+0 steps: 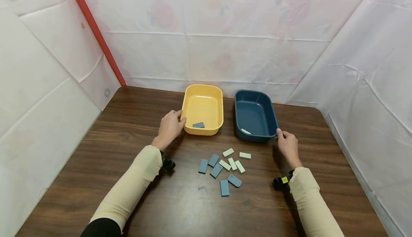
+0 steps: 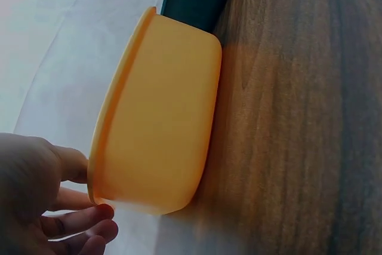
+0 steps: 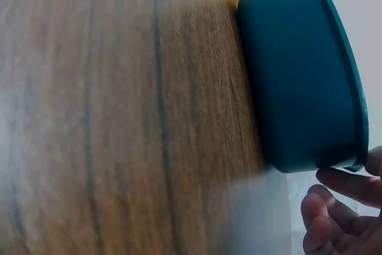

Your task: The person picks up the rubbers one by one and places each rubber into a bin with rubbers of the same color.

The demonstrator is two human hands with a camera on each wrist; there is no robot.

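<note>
At the near left corner of the yellow plastic bin [image 1: 202,132], my left hand [image 1: 169,127] pinches the rim between thumb and fingers. Inside that bin lies one blue-grey block [image 1: 198,125]. My right hand [image 1: 287,144] pinches the rim of the dark blue bin [image 1: 255,138] at its near right corner, one finger tucked beneath the lip in the right wrist view. A single pale green block [image 1: 246,131] rests in the blue bin. Between the arms, several blue-grey blocks [image 1: 203,166] and several pale green blocks [image 1: 245,155] lie loose on the table.
Both bins stand side by side near the back edge of the brown wooden table [image 1: 167,208], a narrow gap between them. White printed sheeting [image 1: 225,58] hangs behind and along both sides. A red pole [image 1: 99,36] slants down to the back left corner.
</note>
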